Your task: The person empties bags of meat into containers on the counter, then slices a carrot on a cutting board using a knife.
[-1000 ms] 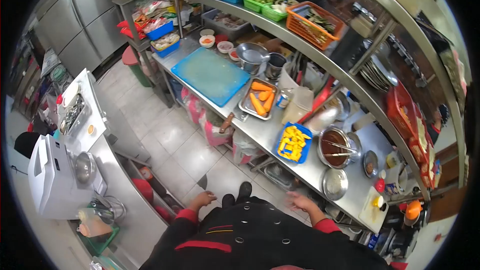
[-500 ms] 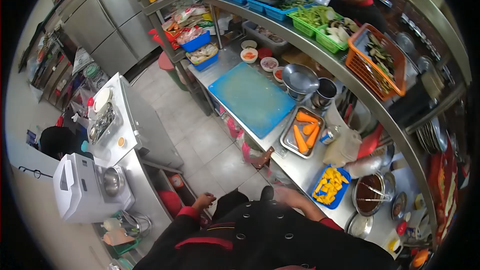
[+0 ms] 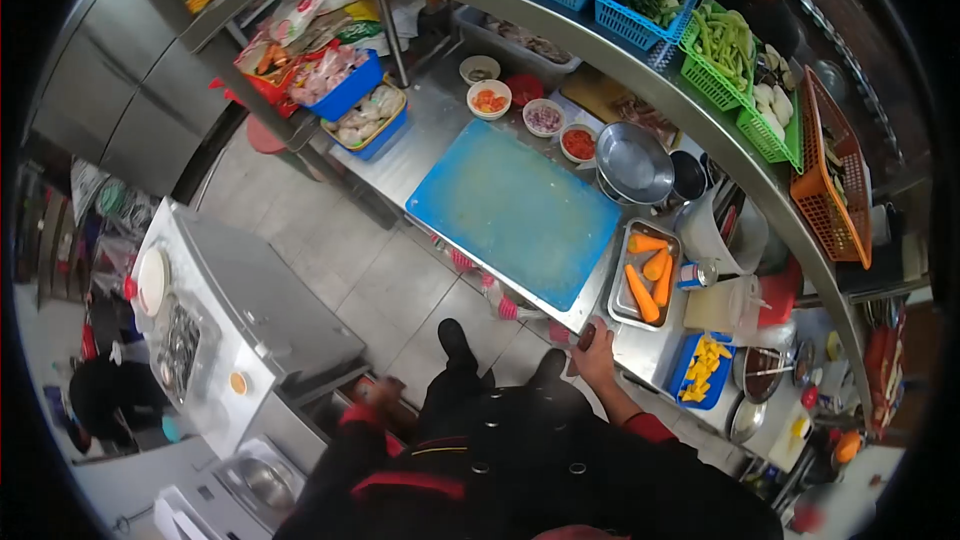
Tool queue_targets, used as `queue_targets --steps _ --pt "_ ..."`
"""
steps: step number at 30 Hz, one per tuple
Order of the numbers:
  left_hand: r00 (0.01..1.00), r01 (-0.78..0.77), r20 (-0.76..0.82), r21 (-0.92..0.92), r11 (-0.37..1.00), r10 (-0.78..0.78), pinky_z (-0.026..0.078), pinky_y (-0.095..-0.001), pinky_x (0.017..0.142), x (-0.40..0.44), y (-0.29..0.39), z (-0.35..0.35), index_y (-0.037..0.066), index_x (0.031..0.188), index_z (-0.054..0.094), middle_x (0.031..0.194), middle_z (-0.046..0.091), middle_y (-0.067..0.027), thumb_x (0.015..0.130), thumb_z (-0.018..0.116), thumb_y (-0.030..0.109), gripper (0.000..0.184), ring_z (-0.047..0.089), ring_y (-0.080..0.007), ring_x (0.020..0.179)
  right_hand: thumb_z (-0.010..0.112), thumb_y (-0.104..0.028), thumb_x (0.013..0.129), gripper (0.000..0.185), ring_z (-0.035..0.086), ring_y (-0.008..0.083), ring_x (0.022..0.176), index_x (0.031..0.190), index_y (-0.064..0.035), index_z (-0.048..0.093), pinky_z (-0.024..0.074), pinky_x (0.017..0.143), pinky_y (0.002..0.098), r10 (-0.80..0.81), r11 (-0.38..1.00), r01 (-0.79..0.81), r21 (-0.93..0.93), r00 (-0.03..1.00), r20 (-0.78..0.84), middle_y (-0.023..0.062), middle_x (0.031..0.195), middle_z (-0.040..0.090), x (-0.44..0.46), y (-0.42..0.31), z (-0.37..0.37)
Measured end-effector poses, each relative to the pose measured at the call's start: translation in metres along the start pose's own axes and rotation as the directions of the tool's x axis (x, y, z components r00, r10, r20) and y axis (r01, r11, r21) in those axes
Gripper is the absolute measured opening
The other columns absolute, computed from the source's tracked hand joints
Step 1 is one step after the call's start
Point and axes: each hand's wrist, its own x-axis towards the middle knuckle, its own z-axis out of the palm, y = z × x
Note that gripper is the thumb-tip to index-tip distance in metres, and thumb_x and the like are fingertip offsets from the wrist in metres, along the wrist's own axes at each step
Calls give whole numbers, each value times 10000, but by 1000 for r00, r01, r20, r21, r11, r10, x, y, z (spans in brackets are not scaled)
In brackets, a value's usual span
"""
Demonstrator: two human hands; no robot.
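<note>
My left hand (image 3: 378, 396) was off to the left of the blue rectangular cutting board (image 3: 515, 210), nowhere near the handle; too blurry to tell what those fingers were doing. The brown handle (image 3: 586, 336) sat just past the board's near right corner, at the edge of the steel counter (image 3: 385, 173), its long axis seemingly running outward toward me. My right hand (image 3: 598, 358) was easily the closer one, fingers curled around the handle from my side, though I can't tell if they'd pressed tight. Half a second earlier that handle stuck out untouched, with my right hand apart from it.
</note>
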Motion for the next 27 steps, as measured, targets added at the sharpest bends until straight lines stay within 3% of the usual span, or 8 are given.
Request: queue_targets --steps 3,4,9,14,17,22,25,27 --pt "948 271 -172 -10 962 -269 588 -445 762 64 -74 -96 72 1070 712 1009 730 -188 830 718 242 295 710 -361 942 696 5 740 886 525 456 1132 1519 -33 275 491 979 464 91 994 -85 72 992 -91 273 1198 470 -2 0 22" --pt "811 294 -375 -405 866 -450 578 -465 797 66 -25 -195 53 1040 704 928 714 -208 838 711 227 266 703 -372 956 664 36 746 896 518 458 1129 1536 -26 248 488 981 463 131 985 -114 127 982 -138 258 1183 470 -3 -1 27" --pt "747 -158 -650 -372 915 -135 552 -449 788 154 71 -405 51 1088 699 979 694 -190 865 711 203 271 690 -372 896 555 118 773 681 548 155 804 1431 -30 460 469 811 281 357 865 -260 430 920 -161 65 901 577 -37 -59 -8" --pt "809 -234 -551 18 972 205 560 -475 812 226 137 -460 87 1096 707 1033 687 -154 836 751 220 295 689 -358 937 534 107 812 615 521 98 760 1411 -30 499 453 702 237 244 776 -135 616 965 -96 10 889 557 -70 -53 -3" --pt "885 -210 -415 55 976 214 560 -496 814 253 145 -459 93 1064 721 1014 693 -174 853 720 299 295 685 -370 958 521 36 879 561 560 101 709 1433 -51 502 469 571 250 230 472 -168 865 971 63 16 914 585 -72 -61 -14" --pt "958 -57 -266 180 982 105 560 -489 808 270 149 -457 111 1059 736 1061 698 -219 868 683 374 330 686 -391 956 536 34 889 570 564 95 713 1447 -79 505 471 572 245 228 447 -191 874 969 95 28 934 596 -67 -45 -27" --pt "975 -123 -200 -135 983 95 568 -428 755 249 148 -458 87 1048 739 1042 737 -171 904 695 344 298 719 -319 902 550 35 899 575 561 91 697 1460 -76 496 466 555 239 206 449 -197 872 972 114 19 922 596 -57 -27 -33" --pt "999 -43 -41 -892 449 14 551 -343 748 218 175 -472 57 1088 712 969 726 -78 951 700 260 246 701 -210 870 579 12 916 548 561 93 669 1452 -74 502 468 546 243 155 502 -190 844 980 129 11 874 595 -46 -11 -35"
